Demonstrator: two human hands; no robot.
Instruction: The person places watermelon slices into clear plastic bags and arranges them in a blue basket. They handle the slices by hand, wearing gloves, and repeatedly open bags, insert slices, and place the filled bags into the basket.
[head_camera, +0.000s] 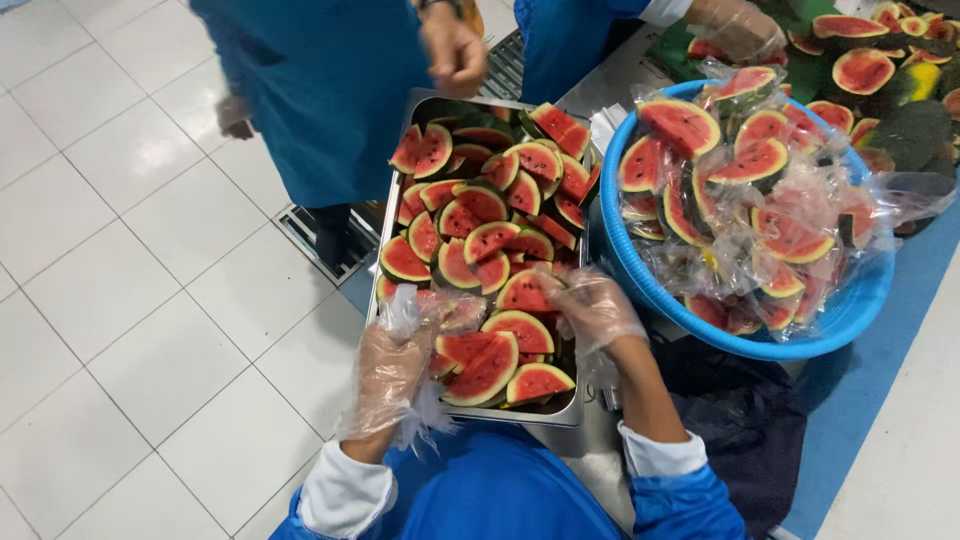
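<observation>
My left hand (392, 368), in a clear plastic glove, is closed on a crumpled clear plastic bag (402, 303) at the near left edge of a steel tray (530, 413). My right hand (596, 306), also gloved, grips a watermelon slice (527, 291) in the near part of the tray. The tray is piled with several wedge-shaped watermelon slices (480, 215), red flesh up and green rind showing. Both of my sleeves are blue with white cuffs.
A blue plastic basket (640, 272) to the right holds several bagged slices (760, 160). Cut watermelon halves (865, 70) lie at the far right. A co-worker's hand (455, 50) hovers over the tray's far end, and another gloved hand (740, 28) is beside it. A floor drain grate (330, 250) lies to the left.
</observation>
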